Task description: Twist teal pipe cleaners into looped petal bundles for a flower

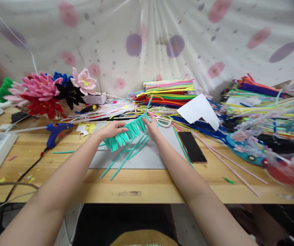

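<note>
Between my two hands hangs a fringe of looped teal pipe cleaners (117, 139), held a little above a grey mat (152, 160). My left hand (114, 129) is closed on its left part, thumb pointing right. At the other end, my right hand (151, 127) pinches the fringe, and a single stem sticks up past the fingers. Several loose teal pipe cleaners (121, 168) lie crossed on the mat below. Behind my right hand rests a pair of scissors with white handles (164, 120).
A black phone (192, 147) lies right of the mat. On the left are a blue glue gun (56, 134) with its cord and a bunch of fuzzy flowers (41, 89). Piles of coloured pipe cleaners (168, 90) and a white paper piece (200, 111) lie at the back.
</note>
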A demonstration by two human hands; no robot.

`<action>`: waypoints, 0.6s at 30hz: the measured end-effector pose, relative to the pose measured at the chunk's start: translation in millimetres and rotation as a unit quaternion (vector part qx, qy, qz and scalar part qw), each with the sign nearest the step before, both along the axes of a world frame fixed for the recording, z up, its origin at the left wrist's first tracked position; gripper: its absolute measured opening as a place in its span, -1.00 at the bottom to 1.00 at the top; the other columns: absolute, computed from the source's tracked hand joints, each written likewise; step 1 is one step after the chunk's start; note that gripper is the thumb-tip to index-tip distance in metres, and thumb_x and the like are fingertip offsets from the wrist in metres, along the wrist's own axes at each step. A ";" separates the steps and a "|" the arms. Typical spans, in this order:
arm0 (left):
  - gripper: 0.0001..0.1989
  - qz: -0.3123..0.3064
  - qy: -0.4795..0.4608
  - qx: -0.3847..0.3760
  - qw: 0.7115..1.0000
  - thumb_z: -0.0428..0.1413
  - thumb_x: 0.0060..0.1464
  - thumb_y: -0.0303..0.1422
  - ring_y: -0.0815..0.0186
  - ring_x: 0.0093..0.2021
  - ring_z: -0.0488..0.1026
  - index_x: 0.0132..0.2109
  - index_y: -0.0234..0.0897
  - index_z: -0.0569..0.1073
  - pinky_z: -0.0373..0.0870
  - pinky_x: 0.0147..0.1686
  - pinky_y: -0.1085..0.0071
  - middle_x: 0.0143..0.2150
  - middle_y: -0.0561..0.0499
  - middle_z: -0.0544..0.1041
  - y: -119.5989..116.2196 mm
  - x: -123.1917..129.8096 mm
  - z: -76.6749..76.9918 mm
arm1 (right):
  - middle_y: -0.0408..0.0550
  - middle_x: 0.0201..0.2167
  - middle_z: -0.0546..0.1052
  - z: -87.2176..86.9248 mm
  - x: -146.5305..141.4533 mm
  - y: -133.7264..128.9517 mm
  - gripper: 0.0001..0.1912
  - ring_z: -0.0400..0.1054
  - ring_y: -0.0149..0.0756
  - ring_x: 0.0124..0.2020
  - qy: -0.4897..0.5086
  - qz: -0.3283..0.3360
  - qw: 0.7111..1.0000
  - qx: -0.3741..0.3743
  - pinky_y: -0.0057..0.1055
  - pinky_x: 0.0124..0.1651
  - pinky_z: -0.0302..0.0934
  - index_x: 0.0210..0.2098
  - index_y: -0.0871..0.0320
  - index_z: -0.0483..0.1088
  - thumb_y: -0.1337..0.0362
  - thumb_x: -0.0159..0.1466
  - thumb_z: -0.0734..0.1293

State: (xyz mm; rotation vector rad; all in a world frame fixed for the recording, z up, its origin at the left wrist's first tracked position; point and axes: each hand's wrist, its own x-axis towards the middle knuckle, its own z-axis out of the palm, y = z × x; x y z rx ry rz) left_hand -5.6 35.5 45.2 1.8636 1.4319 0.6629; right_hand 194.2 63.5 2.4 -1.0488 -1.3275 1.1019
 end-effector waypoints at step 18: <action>-0.55 0.313 0.240 0.162 0.905 -0.23 0.13 -0.06 0.18 -0.33 0.37 -0.47 -0.24 0.36 0.18 -0.34 0.33 -0.46 -0.09 0.41 -75.9 -11.0 -26.7 | -0.14 -0.43 0.52 -19.6 -3.6 -2.9 -0.68 0.38 -0.42 -0.45 0.110 0.173 0.967 -0.151 -0.48 -0.41 0.30 -0.39 0.20 0.45 0.20 -0.14 0.47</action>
